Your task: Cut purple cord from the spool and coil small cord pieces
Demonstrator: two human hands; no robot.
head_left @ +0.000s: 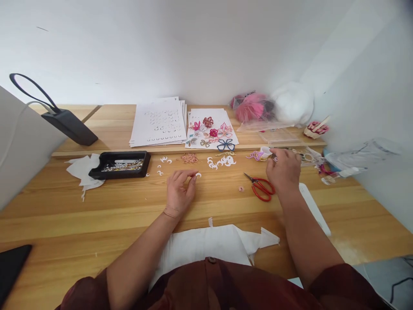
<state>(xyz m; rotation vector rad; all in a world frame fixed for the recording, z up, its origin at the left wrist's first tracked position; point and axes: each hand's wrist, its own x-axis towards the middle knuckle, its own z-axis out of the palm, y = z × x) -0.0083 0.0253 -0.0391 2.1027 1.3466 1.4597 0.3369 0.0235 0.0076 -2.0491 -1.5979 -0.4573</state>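
Note:
My left hand [181, 190] is pinched closed on a small white crescent [198, 175] over the middle of the wooden table. Farther right, my right hand [284, 168] reaches to a white roll [265, 151] with purple thread [254, 155] beside it; the fingers are curled, and what they grip is too small to make out. Red-handled scissors [263, 188] lie between the hands, with a small pink piece [241, 189] to their left. White crescents [222, 161] and reddish-brown rings [189, 158] are spread beyond my left hand.
A black tray [124, 165] of beads sits at left, beside crumpled white tissue [84, 170]. Paper sheets [159, 122] and colourful flower pieces [213, 132] rest on the raised shelf. White cloth [209, 243] lies near my body. Plastic bags [254, 110] stand at the back right.

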